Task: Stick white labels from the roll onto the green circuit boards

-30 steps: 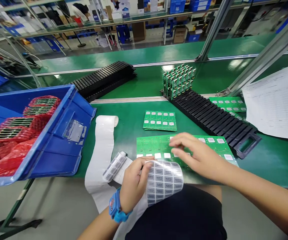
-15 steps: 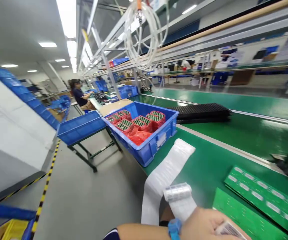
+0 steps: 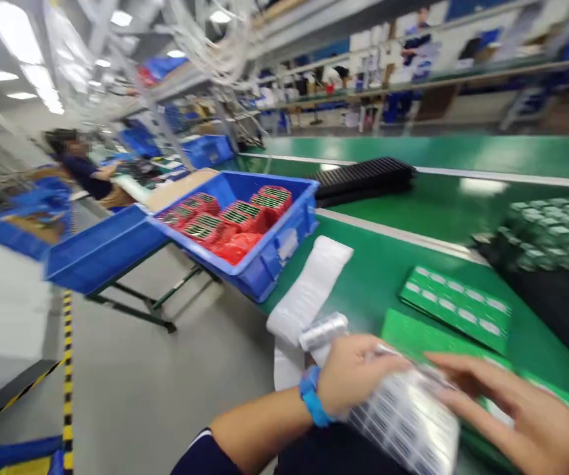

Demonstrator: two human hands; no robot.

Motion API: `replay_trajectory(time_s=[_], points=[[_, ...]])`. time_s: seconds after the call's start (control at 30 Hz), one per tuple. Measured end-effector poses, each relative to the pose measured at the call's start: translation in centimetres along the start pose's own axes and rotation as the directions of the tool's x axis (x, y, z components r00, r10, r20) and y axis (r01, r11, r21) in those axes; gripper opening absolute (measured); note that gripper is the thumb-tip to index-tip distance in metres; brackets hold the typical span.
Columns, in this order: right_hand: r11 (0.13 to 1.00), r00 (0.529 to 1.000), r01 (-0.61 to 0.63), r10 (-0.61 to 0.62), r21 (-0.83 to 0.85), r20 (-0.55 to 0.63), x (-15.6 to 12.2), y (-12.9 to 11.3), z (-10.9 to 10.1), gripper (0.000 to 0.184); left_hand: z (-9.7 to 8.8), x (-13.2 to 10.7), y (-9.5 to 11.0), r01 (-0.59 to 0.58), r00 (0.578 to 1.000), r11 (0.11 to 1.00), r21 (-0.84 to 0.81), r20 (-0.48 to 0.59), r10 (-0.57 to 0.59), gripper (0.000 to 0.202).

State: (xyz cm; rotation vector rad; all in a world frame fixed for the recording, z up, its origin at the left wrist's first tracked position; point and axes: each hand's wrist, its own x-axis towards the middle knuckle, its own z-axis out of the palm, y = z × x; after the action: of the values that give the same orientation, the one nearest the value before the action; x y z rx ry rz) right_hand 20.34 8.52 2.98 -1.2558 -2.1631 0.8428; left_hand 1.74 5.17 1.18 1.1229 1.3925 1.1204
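My left hand [image 3: 351,373], with a blue wristband, is closed on a label strip [image 3: 405,422] printed in a grid of small white labels. Its lower end hangs toward me and looks smeared by motion. Close to the strip's right edge is my right hand [image 3: 521,409], thumb and forefinger apart; whether a fingertip touches the strip is unclear. Beneath and beyond the hands lie green circuit boards [image 3: 455,307] bearing white labels. A rolled end of label strip [image 3: 324,331] sits just left of my left hand, beside a white strip [image 3: 311,284] that drapes over the table edge.
A blue bin [image 3: 284,244] holding red-wrapped bundles of boards stands at the table's left edge. Black trays [image 3: 363,177] lie behind it. At right is a black rack [image 3: 556,231] with green pieces. An empty-looking blue bin [image 3: 101,247] rests on a stand; a person works farther left.
The view has swung right. My right hand has come into sight, and the left hand now shows a large label strip where a small white labelled piece showed before.
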Motion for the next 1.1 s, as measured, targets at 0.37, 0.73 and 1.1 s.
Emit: replay_trajectory(time_s=[0.37,0.73,1.1], points=[[0.998,0.996,0.068,-0.066,-0.02,0.063,0.1,-1.3,-0.8,0.015,-0.6,0.6,0.0,-0.203,0.979,0.963,0.175,0.051,0.197,0.011],[0.981,0.981,-0.189,0.186,-0.05,-0.06,3.2,1.5,-4.7,0.02,-0.9,1.0,-0.2,-0.15,0.986,0.934,0.325,0.121,0.117,0.019],[0.916,0.886,-0.32,0.38,-0.241,0.267,4.4,6.1,-3.9,0.023,-0.6,0.3,-1.4,-0.556,0.774,0.768,0.318,0.533,0.34,0.007]])
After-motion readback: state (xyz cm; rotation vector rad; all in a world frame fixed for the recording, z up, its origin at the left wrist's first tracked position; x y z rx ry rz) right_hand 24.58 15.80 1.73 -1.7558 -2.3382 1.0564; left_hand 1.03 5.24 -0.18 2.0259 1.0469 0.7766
